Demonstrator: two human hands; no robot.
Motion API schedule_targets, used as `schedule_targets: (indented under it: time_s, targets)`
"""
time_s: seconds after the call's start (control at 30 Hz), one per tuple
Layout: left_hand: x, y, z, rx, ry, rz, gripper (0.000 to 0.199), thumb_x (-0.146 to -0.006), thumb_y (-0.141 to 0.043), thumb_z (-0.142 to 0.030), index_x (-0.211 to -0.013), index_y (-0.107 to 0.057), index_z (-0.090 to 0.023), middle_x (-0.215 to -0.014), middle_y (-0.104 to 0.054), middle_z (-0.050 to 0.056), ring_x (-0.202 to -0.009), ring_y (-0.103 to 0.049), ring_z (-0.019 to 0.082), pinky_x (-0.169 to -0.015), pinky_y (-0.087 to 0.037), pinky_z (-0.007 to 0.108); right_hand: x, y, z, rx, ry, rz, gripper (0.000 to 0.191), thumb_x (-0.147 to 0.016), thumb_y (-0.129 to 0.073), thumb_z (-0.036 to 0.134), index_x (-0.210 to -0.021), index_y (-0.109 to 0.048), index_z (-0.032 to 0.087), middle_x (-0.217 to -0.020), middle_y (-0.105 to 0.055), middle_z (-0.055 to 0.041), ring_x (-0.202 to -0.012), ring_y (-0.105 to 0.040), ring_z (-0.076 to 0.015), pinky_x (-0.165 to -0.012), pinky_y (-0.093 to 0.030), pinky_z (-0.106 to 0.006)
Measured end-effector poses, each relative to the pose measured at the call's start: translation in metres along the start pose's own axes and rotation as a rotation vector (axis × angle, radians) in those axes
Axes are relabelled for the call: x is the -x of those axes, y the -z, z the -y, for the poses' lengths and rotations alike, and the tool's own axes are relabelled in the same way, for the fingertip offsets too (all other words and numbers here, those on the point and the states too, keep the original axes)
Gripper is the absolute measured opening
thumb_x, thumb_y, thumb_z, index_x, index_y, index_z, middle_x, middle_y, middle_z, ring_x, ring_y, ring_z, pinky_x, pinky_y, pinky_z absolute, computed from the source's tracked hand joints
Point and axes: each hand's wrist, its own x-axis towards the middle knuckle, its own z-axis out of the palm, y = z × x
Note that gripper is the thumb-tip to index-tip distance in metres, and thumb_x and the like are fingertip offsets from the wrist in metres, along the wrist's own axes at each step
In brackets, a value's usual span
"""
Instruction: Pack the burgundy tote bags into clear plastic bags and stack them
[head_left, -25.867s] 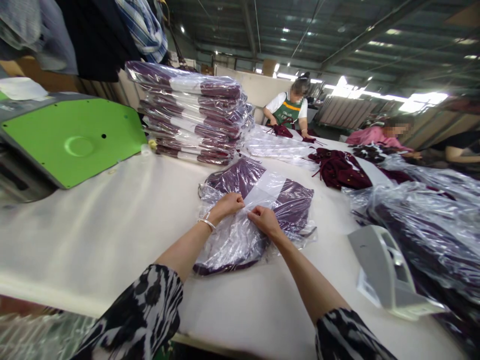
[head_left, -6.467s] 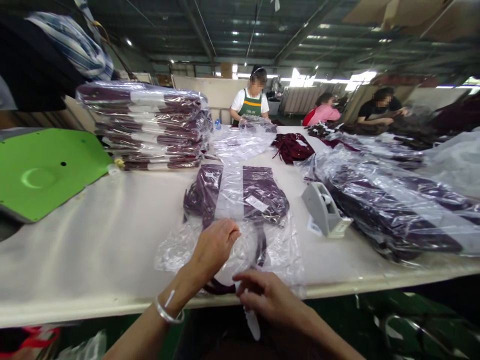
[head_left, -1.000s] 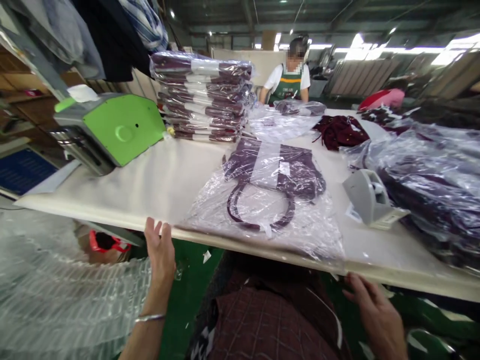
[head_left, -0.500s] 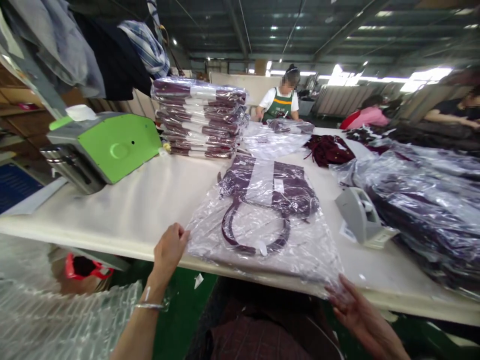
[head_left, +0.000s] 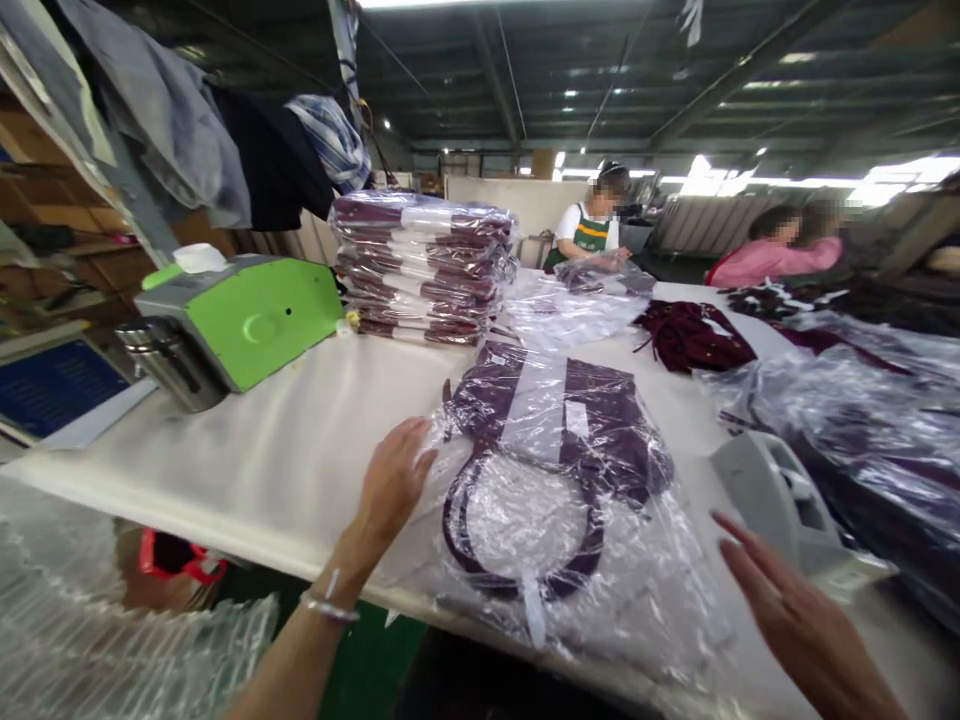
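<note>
A clear plastic bag [head_left: 645, 600] lies flat on the table before me. Inside it is a folded dark maroon garment [head_left: 604, 405] with a pale paper band [head_left: 534, 405], a white tag, and a curved collar-like loop at the near end. At the bag's left edge is my left hand [head_left: 394, 475], its thumb and fingertips apart and close to the plastic; whether they touch it is unclear. My right hand [head_left: 806, 610] hovers off the bag's right side, fingers stretched out and holding nothing, near a grey tape dispenser [head_left: 780, 500].
A stack of bagged maroon garments [head_left: 420, 270] stands behind, with a green machine [head_left: 262, 315] and steel flask [head_left: 172, 365] left. Plastic-wrapped garments [head_left: 877, 430] heap up at right. A person in a green apron [head_left: 589, 235] works across the table; a person in pink [head_left: 780, 250] is farther right.
My right hand has let go of the bag's near right corner and lifted away. My left hand has moved from the near left corner up along the edge. The view has tilted up.
</note>
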Motion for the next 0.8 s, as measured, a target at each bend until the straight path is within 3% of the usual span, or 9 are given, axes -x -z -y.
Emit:
schedule_targets:
  time_s: [0.07, 0.17, 0.27, 0.33, 0.47, 0.53, 0.67, 0.73, 0.8]
  targets:
    - [-0.041, -0.037, -0.03, 0.034, -0.155, 0.119, 0.046, -0.101, -0.047, -0.038, -0.142, -0.052, -0.019, -0.153, -0.051, 0.013, -0.147, -0.04, 0.028, -0.122, -0.032, 0.049, -0.046, -0.039, 0.043, 0.035, 0.263, 0.046, 0.065, -0.097, -0.035, 0.057, -0.143, -0.056, 0.017, -0.153, -0.05, -0.0134, -0.144, -0.044, -0.0319, -0.119, -0.034, -0.055]
    - [-0.07, -0.084, -0.045, 0.012, -0.126, 0.304, 0.041, -0.099, -0.051, -0.034, -0.137, -0.058, -0.02, -0.152, -0.052, 0.012, -0.147, -0.04, 0.03, -0.121, -0.031, 0.058, -0.096, -0.103, 0.076, 0.187, 0.448, 0.096, 0.062, -0.101, -0.031, 0.048, -0.15, -0.047, 0.013, -0.16, -0.04, -0.0154, -0.152, -0.03, -0.0291, -0.123, -0.023, -0.056]
    - [-0.074, -0.109, -0.025, 0.024, -0.032, 0.342, 0.029, -0.097, -0.051, -0.024, -0.118, -0.07, -0.024, -0.14, -0.063, 0.007, -0.139, -0.05, 0.029, -0.115, -0.041, 0.055, -0.115, -0.149, 0.061, 0.334, 0.442, 0.188, 0.06, -0.101, -0.033, 0.048, -0.147, -0.05, 0.013, -0.156, -0.046, -0.0166, -0.149, -0.035, -0.0302, -0.121, -0.026, -0.057]
    - [-0.075, -0.113, -0.009, 0.043, 0.042, 0.299, 0.028, -0.097, -0.049, -0.024, -0.112, -0.072, -0.024, -0.134, -0.067, 0.008, -0.131, -0.057, 0.026, -0.111, -0.047, 0.049, -0.115, -0.166, 0.039, 0.376, 0.445, 0.222, 0.062, -0.101, -0.034, 0.05, -0.148, -0.049, 0.012, -0.155, -0.046, -0.0167, -0.148, -0.036, -0.0296, -0.121, -0.026, -0.056]
    - [-0.077, -0.091, 0.005, 0.146, 0.197, 0.223, 0.028, -0.097, -0.051, -0.03, -0.114, -0.072, -0.022, -0.132, -0.067, 0.01, -0.125, -0.06, 0.025, -0.11, -0.048, 0.044, -0.11, -0.172, 0.016, 0.383, 0.474, 0.214, 0.064, -0.101, -0.035, 0.051, -0.152, -0.044, 0.013, -0.158, -0.042, -0.0161, -0.15, -0.034, -0.0278, -0.122, -0.023, -0.055]
    - [-0.064, -0.067, 0.006, 0.328, 0.166, 0.315, 0.03, -0.096, -0.056, -0.035, -0.119, -0.07, -0.023, -0.132, -0.067, 0.009, -0.125, -0.061, 0.025, -0.111, -0.047, 0.043, -0.11, -0.17, 0.016, 0.386, 0.465, 0.234, 0.065, -0.101, -0.034, 0.051, -0.153, -0.043, 0.013, -0.159, -0.041, -0.0153, -0.15, -0.034, -0.0275, -0.123, -0.023, -0.054]
    - [0.002, -0.015, 0.015, 0.511, -0.052, 0.68, 0.058, -0.086, -0.073, -0.048, -0.14, -0.058, -0.035, -0.147, -0.058, 0.006, -0.133, -0.056, 0.027, -0.114, -0.044, 0.043, -0.109, -0.169, 0.019, 0.389, 0.453, 0.227, 0.068, -0.1, -0.033, 0.053, -0.152, -0.043, 0.01, -0.16, -0.039, -0.0157, -0.15, -0.033, -0.0283, -0.123, -0.023, -0.054]
    - [0.04, 0.002, 0.022, 0.43, -0.069, 0.663, 0.063, -0.084, -0.075, -0.05, -0.142, -0.056, -0.037, -0.151, -0.054, 0.007, -0.137, -0.052, 0.03, -0.116, -0.041, 0.047, -0.108, -0.17, 0.017, 0.376, 0.457, 0.217, 0.067, -0.099, -0.034, 0.052, -0.151, -0.043, 0.01, -0.16, -0.039, -0.0162, -0.15, -0.033, -0.0288, -0.123, -0.023, -0.054]
    - [0.067, 0.008, 0.029, 0.348, -0.026, 0.564, 0.042, -0.089, -0.069, -0.047, -0.128, -0.067, -0.034, -0.144, -0.06, 0.008, -0.134, -0.055, 0.028, -0.115, -0.043, 0.045, -0.111, -0.171, 0.014, 0.349, 0.45, 0.229, 0.068, -0.099, -0.034, 0.052, -0.151, -0.043, 0.009, -0.159, -0.04, -0.0171, -0.15, -0.033, -0.0297, -0.122, -0.023, -0.056]
